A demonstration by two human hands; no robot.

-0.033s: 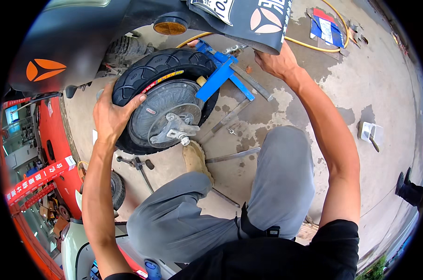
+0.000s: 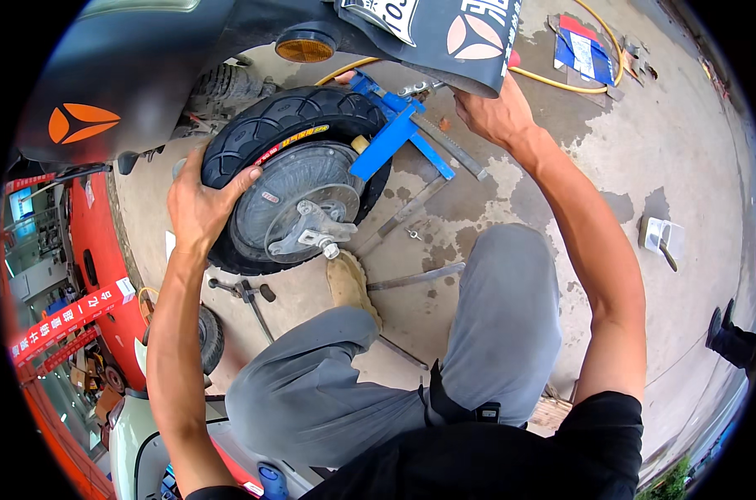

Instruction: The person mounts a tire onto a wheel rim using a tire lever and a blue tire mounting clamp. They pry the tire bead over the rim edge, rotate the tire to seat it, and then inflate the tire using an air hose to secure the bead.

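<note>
- Your left hand (image 2: pixel 196 204) grips the black tyre (image 2: pixel 265 125) at its left edge.
- Your right hand (image 2: pixel 493 112) holds the blue stand (image 2: pixel 392 137), fingers hidden.

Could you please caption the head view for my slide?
Left hand grips a scooter tyre; right hand reaches the blue tool.

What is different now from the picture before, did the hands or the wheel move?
Nothing visibly changed. The left hand rests on the black tyre just as before, the right hand is at the blue tool by the wheel, and the foot sits under the hub in the same spot.
</note>
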